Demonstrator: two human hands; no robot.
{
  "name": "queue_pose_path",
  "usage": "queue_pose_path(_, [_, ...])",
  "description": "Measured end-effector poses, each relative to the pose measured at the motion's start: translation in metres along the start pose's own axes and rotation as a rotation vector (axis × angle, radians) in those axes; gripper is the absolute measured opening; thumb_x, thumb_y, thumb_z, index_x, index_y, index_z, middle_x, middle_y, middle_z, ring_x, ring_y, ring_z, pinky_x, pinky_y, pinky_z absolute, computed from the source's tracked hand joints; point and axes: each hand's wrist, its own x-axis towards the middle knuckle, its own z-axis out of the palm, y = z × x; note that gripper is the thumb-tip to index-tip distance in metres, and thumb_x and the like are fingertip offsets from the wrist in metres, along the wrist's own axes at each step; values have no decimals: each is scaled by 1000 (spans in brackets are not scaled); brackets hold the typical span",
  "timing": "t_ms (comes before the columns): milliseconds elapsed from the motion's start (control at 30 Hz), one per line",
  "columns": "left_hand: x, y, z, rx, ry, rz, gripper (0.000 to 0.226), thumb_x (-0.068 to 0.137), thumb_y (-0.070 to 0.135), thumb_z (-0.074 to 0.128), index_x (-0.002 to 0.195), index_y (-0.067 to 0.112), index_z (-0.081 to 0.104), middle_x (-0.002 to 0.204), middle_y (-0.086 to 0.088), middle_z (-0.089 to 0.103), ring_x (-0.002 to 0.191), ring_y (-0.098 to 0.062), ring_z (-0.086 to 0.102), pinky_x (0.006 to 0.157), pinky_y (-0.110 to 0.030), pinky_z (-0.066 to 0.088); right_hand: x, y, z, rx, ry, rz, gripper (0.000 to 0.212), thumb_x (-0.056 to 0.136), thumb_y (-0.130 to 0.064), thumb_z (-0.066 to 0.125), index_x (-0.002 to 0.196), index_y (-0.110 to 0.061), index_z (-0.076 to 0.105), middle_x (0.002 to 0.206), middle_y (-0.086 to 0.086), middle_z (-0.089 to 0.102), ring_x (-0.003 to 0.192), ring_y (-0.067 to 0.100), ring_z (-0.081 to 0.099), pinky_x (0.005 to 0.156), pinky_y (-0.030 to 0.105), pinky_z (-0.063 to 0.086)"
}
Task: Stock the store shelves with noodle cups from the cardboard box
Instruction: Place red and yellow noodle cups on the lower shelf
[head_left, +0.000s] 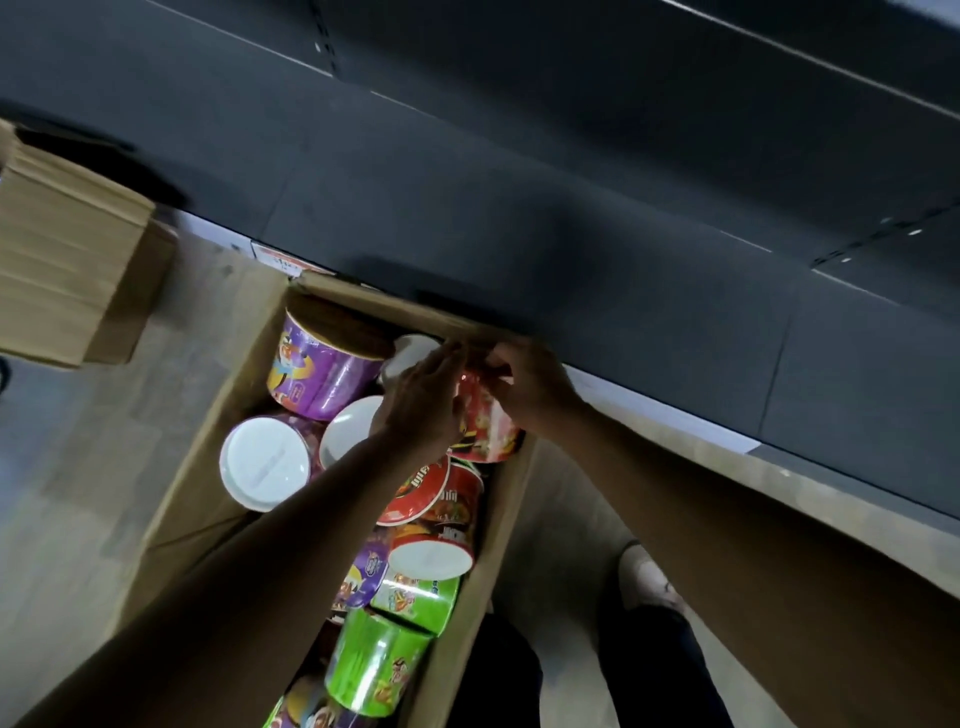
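Observation:
An open cardboard box (208, 447) stands on the floor in front of a dark shelf (519, 218). It holds several noodle cups: purple ones (317, 374), red ones (441, 493), green ones (374, 660), some lying with white bases (262, 465) up. My left hand (423, 395) and my right hand (530, 384) both grip one red noodle cup (485, 426) at the box's far right corner, one hand on each side. The cup's top is hidden by my fingers.
A stack of flattened cardboard (67, 260) lies at the left on the wooden floor (104, 493). White price strips (649, 410) run along the shelf's front edge. My shoe (641, 571) stands on the floor right of the box.

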Motion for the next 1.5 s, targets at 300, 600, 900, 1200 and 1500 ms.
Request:
queue_pose_path(300, [-14, 12, -8, -86, 73, -50, 31, 95, 22, 55, 126, 20, 59, 133, -1, 57, 120, -20, 55, 95, -25, 42, -39, -10, -3, 80, 16, -27, 30, 98, -27, 49, 123, -20, 63, 126, 2, 62, 119, 17, 53, 79, 6, 26])
queue_pose_path(600, [-45, 39, -48, -82, 81, 44, 34, 95, 28, 53, 123, 10, 60, 123, -9, 63, 116, -25, 57, 92, -29, 42, -76, -31, -34, 197, 88, -59, 26, 96, -26, 53, 118, -24, 67, 120, -4, 66, 115, 11, 56, 91, 10, 34])
queue_pose_path(900, [-75, 100, -135, -70, 12, 84, 34, 99, 37, 42, 124, 20, 56, 125, -2, 59, 111, -20, 57, 87, -25, 41, -131, -80, -118, 356, 104, -68, 24, 92, -17, 60, 113, -13, 71, 109, 1, 71, 102, 10, 64, 87, 21, 49])
queue_pose_path(1200, [-118, 169, -218, -31, 77, 164, 40, 96, 48, 36, 123, 25, 55, 116, 2, 61, 98, -11, 59, 83, -24, 46, -206, -132, -207, 398, 185, -54, 14, 86, -19, 67, 97, -17, 76, 94, -2, 74, 84, 2, 67, 74, 9, 50])
queue_pose_path(1500, [-142, 247, -308, 73, 154, 290, 30, 96, 43, 46, 121, 33, 59, 110, 7, 69, 97, -13, 66, 79, -21, 47, -267, -175, -301, 386, 282, -119, 17, 85, -18, 68, 101, -19, 75, 96, -4, 73, 76, -3, 64, 71, 12, 50])
